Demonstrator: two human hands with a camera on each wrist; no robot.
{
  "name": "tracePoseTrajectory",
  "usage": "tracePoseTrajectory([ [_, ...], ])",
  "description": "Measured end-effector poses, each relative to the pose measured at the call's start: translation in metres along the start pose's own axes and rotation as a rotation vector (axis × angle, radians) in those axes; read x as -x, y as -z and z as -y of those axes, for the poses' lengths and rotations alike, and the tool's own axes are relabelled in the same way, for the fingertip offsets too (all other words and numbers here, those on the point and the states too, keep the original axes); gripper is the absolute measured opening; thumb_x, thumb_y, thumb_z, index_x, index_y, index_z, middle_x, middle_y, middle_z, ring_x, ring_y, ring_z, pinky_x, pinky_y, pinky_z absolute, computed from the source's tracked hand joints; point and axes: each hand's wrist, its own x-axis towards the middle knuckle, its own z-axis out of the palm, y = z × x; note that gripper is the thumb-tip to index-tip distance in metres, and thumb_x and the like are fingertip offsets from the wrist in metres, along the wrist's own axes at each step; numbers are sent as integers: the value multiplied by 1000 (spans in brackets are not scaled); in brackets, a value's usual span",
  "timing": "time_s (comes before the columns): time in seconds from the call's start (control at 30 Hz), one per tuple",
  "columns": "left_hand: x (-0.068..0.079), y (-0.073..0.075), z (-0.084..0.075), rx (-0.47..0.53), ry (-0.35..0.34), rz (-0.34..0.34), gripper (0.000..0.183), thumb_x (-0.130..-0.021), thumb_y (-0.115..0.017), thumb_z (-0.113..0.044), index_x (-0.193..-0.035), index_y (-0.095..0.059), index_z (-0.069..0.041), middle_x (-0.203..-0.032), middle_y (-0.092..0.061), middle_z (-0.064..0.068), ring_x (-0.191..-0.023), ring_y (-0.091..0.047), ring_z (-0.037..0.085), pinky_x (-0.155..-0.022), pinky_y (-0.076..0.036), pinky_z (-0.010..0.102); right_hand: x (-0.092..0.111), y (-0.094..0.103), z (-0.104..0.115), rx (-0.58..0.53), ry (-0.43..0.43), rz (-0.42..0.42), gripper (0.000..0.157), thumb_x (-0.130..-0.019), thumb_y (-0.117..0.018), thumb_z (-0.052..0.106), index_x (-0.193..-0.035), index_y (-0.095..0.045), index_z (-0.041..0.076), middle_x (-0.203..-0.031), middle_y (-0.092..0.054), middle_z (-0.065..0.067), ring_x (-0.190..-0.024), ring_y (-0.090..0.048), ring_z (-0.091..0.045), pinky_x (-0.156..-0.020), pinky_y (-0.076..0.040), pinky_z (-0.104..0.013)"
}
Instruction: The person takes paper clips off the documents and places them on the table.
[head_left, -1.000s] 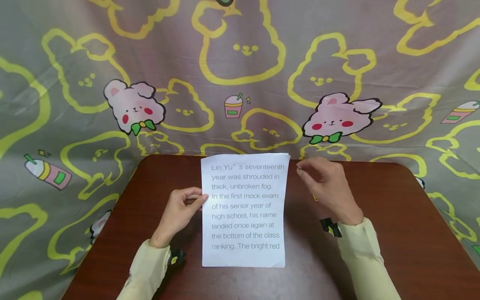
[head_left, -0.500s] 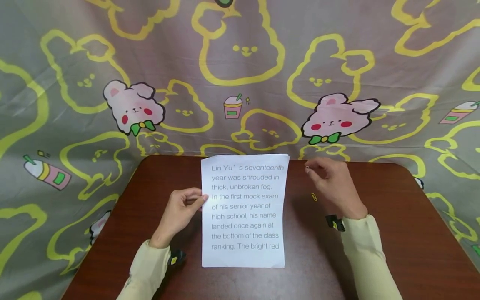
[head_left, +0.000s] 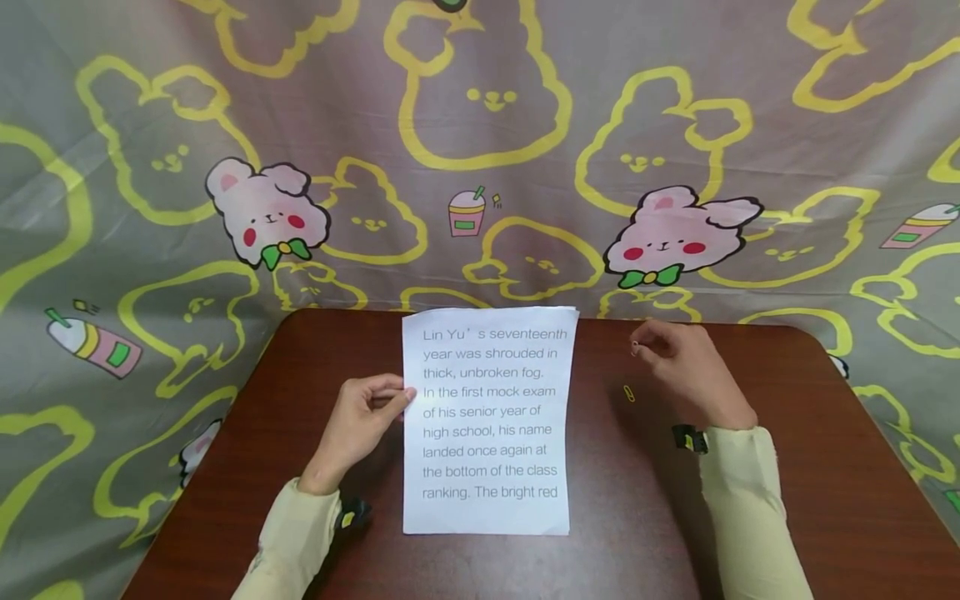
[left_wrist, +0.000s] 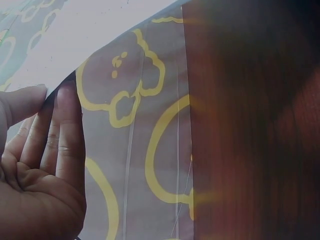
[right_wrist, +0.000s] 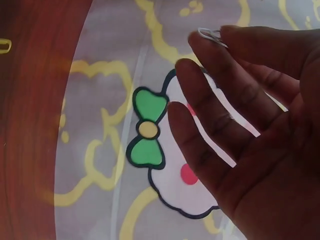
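Observation:
Printed paper sheets [head_left: 487,421] are held up facing the head camera, their left edge pinched between the thumb and fingers of my left hand [head_left: 367,425]. The left wrist view has the thumb [left_wrist: 25,102] on one face of the paper [left_wrist: 100,35] and the fingers behind. To the right of the sheets, my right hand [head_left: 690,371] pinches a small white paper clip [right_wrist: 212,36] between thumb and index finger, the other fingers spread. Below that hand a yellow paper clip [head_left: 629,393] lies on the table, apart from both hands.
The dark brown wooden table [head_left: 247,500] extends under both arms. Behind it hangs a grey curtain [head_left: 480,125] with yellow outlines and rabbit faces, close along the table's back edge. Black straps [head_left: 354,514] sit at the wrists.
My right hand has moved rightward, away from the sheets, with the white paper clip in its fingers. The yellow paper clip has come into full view. The left hand and sheets stay put.

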Motion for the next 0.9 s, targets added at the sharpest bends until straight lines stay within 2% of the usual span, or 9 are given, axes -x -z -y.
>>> tracePoseTrajectory([
  [0.23, 0, 0, -1, 12, -5, 5, 12, -97, -71, -3, -106, -76, 3, -97, -80, 20, -70, -75, 11, -68, -65, 36, 0, 3, -14, -8, -66, 93, 5, -97, -71, 9, -100, -74, 8, -92, -74, -6, -81, -60, -22, -70, -51, -31],
  [0.57, -2, 0, -1, 11, -14, 7, 12, -97, -71, -3, -106, -76, 3, -97, -80, 20, -70, -74, 10, -70, -65, 45, -2, 3, -29, 20, -158, 161, 5, -97, -69, 10, -99, -73, 8, -94, -73, -13, -83, -58, -25, -69, -48, -33],
  [0.8, -2, -1, 0, 11, -12, 7, 12, -97, -71, -4, -106, -76, 3, -97, -80, 20, -70, -74, 10, -69, -65, 45, -4, -2, -42, 16, -203, 240, 5, -96, -65, 6, -97, -70, 7, -90, -70, -11, -83, -58, -25, -68, -48, -33],
  [0.9, -2, -1, 0, 6, -11, 4, 12, -97, -71, -4, -105, -76, 3, -96, -80, 20, -69, -74, 9, -69, -65, 43, -4, -6, -49, 18, -196, 269, 7, -95, -64, 5, -96, -70, 8, -90, -70, -9, -83, -59, -24, -68, -48, -32],
])
